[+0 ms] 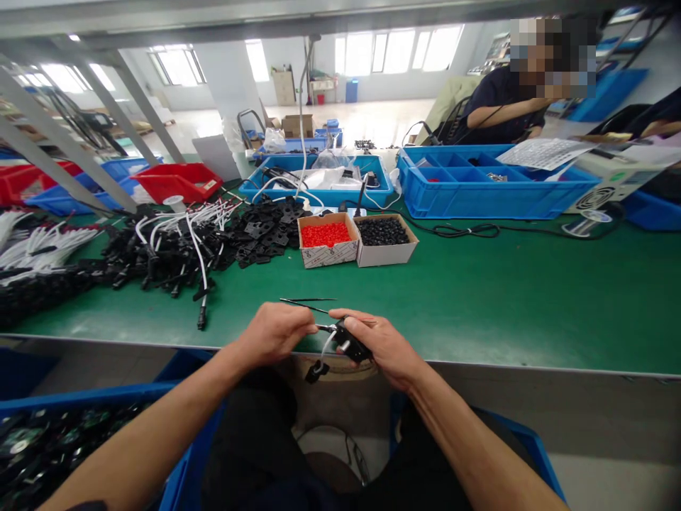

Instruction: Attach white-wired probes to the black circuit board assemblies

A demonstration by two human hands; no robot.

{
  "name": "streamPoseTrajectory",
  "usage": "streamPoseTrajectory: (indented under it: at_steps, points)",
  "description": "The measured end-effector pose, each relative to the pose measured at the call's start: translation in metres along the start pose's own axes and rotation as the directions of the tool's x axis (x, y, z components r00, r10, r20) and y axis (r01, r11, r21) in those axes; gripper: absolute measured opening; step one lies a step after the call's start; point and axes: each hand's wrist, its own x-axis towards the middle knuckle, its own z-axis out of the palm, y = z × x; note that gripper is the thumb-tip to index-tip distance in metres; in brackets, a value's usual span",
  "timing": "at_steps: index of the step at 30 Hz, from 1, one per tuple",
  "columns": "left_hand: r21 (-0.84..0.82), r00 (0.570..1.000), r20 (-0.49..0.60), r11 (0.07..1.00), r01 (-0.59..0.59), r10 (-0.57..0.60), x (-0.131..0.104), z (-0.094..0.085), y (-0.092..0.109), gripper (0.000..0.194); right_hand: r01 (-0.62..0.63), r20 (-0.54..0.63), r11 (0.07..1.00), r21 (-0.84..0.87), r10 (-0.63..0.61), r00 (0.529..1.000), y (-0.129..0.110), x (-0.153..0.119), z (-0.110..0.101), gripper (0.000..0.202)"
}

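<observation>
At the far left, a blue plastic crate [184, 474] full of dark parts sits below the green-topped desk [532, 298], on which a heap of white cables with black ends [45, 252] lies. Next come an open red plastic bin [178, 184], a tangled pile of black connectors with white leads [154, 252] and a spread of flat black plastic pieces [263, 231]. Near the desk's front edge, the person's left hand [279, 331] is closed, pinching a slender dark piece [324, 328] that points at a small black plastic casing [351, 342]; whether it is a tool or a cable end cannot be told. A short white cable [327, 345] hangs beside the casing. Behind stand a white carton of red pieces [330, 254] and, touching it, a white carton of black pieces [388, 253]. The right hand [391, 349] grips the casing around its right side. Farther right are a blue compartmented plastic tray [479, 201], a seated co-worker in dark clothing [492, 106] and a wire spool [585, 224].
</observation>
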Motion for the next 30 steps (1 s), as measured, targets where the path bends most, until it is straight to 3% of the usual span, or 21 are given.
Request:
streamPoseTrajectory:
  at_steps: [2, 4, 6, 8, 10, 12, 15, 19, 30]
  points:
    - [0.309, 0.968, 0.111, 0.918, -0.248, 0.224, 0.004, -0.018, -0.002, 0.026, -0.024, 0.005, 0.984, -0.174, 0.025, 1.000, -0.001, 0.000, -0.003, 0.066]
    - [0.420, 0.924, 0.200, 0.823, -0.382, 0.327, 0.005, -0.033, 0.002, 0.022, -0.023, 0.030, 0.968, -0.250, 0.032, 0.999, -0.001, 0.000, -0.004, 0.064]
    - [0.455, 0.919, 0.214, 0.799, -0.393, 0.330, 0.002, -0.043, 0.008, 0.020, -0.005, 0.049, 0.971, -0.240, 0.017, 0.999, -0.001, -0.001, -0.005, 0.063]
    - [0.452, 0.958, 0.142, 0.844, -0.288, 0.250, -0.002, -0.047, 0.012, 0.022, 0.008, 0.036, 0.984, -0.178, -0.001, 0.999, 0.001, 0.000, -0.005, 0.063]
    - [0.308, 0.997, 0.016, 0.949, -0.074, 0.072, -0.008, -0.041, 0.013, 0.026, 0.014, 0.005, 0.997, -0.073, -0.013, 1.000, 0.003, 0.000, -0.004, 0.066]
    - [-0.006, 0.982, -0.038, 0.983, 0.185, -0.185, -0.012, -0.028, 0.012, 0.034, 0.032, -0.033, 0.997, 0.064, -0.030, 0.999, 0.004, 0.001, -0.002, 0.069]
    - [-0.438, 0.903, 0.059, 0.802, 0.406, -0.425, -0.015, 0.002, 0.015, 0.040, 0.095, -0.087, 0.973, 0.211, -0.078, 0.993, 0.005, 0.002, 0.004, 0.070]
    - [-0.665, 0.867, 0.129, 0.607, 0.435, -0.481, -0.012, 0.029, 0.028, 0.043, 0.147, -0.117, 0.951, 0.271, -0.119, 0.986, 0.007, 0.004, 0.012, 0.076]
    - [-0.901, 0.822, 0.220, 0.213, 0.377, -0.525, -0.007, 0.044, 0.053, 0.041, 0.286, -0.200, 0.909, 0.302, -0.233, 0.952, 0.017, 0.008, 0.015, 0.065]
